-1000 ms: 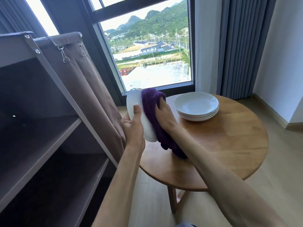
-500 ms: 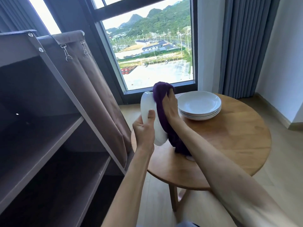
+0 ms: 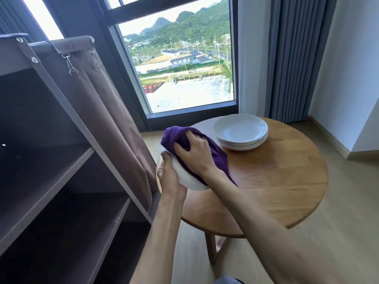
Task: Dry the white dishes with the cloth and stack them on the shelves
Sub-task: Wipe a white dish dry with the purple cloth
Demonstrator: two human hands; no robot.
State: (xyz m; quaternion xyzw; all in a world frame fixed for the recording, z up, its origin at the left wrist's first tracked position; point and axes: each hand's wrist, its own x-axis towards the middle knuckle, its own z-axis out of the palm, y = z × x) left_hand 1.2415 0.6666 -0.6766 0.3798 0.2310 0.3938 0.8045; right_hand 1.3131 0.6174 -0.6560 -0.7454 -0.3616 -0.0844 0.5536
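Left hand [image 3: 169, 177] curled round the rim of a white ceramic dish [image 3: 189, 181], tilting it above the round wooden tabletop [image 3: 276, 181] edge for access. Right hand [image 3: 193, 154] clenched on a purple terry cloth [image 3: 174, 136], pressed against the dish to dry it. Remaining white dishes [image 3: 240, 131] stacked behind; brown shelves [image 3: 41, 171] alongside, within reach.

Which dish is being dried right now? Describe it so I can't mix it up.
Find the round wooden table. At its left edge, the left hand holds one white dish tilted, purple cloth pressed on it. Unlike the stacked dishes, it is lifted and alone.
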